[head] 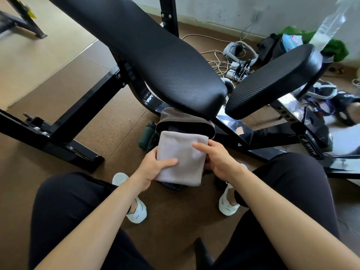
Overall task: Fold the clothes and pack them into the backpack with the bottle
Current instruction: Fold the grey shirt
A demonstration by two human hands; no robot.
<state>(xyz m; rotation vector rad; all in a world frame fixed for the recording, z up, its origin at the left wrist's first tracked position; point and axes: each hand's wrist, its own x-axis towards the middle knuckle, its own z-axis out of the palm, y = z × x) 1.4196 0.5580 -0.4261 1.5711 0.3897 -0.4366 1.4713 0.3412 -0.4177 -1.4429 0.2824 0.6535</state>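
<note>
A folded light grey garment (182, 152) is held over the open mouth of a brown-grey backpack (181, 118) that stands on the floor under the bench. My left hand (153, 168) grips the garment's left edge, thumb on top. My right hand (218, 158) holds its right side, with the thumb lying across the top and the fingers underneath. A dark green bottle (146, 135) sits in the backpack's left side pocket. Something dark lies inside the bag, mostly hidden.
A black padded weight bench (159, 61) with its steel frame (78, 117) spans the floor above the bag. Headsets, cables and a power strip (236, 67) lie at the back right. My knees and white shoes (136, 213) flank the bag.
</note>
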